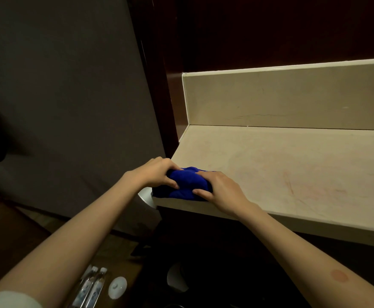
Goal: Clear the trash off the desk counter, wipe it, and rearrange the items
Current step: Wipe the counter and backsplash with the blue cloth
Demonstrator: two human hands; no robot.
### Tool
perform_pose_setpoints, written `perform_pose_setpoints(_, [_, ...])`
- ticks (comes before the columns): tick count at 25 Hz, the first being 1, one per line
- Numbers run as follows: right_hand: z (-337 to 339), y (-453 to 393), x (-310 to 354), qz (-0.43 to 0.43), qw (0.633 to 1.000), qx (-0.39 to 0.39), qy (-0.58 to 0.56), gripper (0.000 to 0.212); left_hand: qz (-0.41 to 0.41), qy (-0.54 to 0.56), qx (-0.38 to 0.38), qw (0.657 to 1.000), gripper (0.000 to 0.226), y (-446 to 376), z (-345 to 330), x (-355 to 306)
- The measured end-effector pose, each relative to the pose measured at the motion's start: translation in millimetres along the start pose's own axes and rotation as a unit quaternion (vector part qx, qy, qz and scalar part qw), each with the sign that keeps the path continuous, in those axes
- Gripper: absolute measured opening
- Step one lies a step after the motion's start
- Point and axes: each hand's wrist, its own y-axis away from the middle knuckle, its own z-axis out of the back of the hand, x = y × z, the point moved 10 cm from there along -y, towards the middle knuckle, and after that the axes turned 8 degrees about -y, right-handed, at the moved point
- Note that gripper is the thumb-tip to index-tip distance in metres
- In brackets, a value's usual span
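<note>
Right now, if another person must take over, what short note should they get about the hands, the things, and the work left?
Left hand and right hand: both grip the bunched blue cloth.
The cloth sits at the front left corner of the counter, at its edge.
Done: no trash or items on the visible counter.
Left: faint reddish marks remain on the counter, so wiping goes on. Then put things back: water bottles and a white lid wait on a lower surface at the left.

Both hands grip a bunched blue cloth at the counter front left corner: left hand, right hand. Below, dimly, what look like bottles beside a white lid.
</note>
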Motion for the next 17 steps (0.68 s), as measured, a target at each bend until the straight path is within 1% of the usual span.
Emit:
perform_pose_setpoints(5, [10,-18,-17,-0.009,1.000,-0.006,-0.018,0.035,0.003,0.003,-0.012,1.000,0.042,-27,7,1])
perform_pose_setpoints(11, [23,-53,-59,-0.032,0.999,-0.018,-0.023,0.031,0.003,0.018,-0.033,0.999,0.040,-78,21,6])
perform_pose_setpoints(14, [32,-75,-80,-0.050,0.998,-0.027,-0.019,0.035,0.006,0.006,-0.040,0.999,0.039,-111,30,13])
perform_pose_setpoints(17, [40,-99,-100,-0.068,0.997,-0.038,-0.017,0.037,0.006,0.008,-0.029,1.000,0.040,-146,37,22])
